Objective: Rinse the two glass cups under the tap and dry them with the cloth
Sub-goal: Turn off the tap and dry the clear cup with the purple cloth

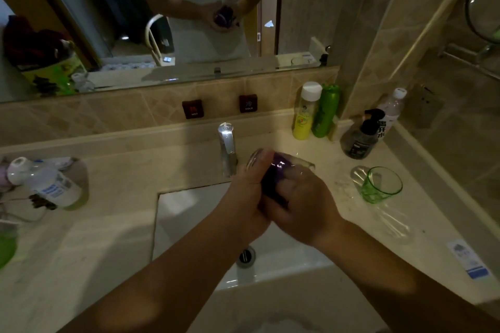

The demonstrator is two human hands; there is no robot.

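Observation:
Both hands meet over the white sink (189,213), just right of the chrome tap (227,149). My left hand (243,197) grips a clear glass cup (255,159) lying tilted between the hands. A purple cloth (273,178) is stuffed into and around the cup, and my right hand (305,203) presses on it. No water runs from the tap. The second cup, green glass (378,184), stands upright on the counter to the right, apart from both hands.
Yellow and green bottles (316,113), a dark pump bottle (362,138) and a water bottle stand at the back right. A bottle (48,184) lies on the left counter among clutter. Hot and cold buttons (193,108) sit on the tiled wall under the mirror.

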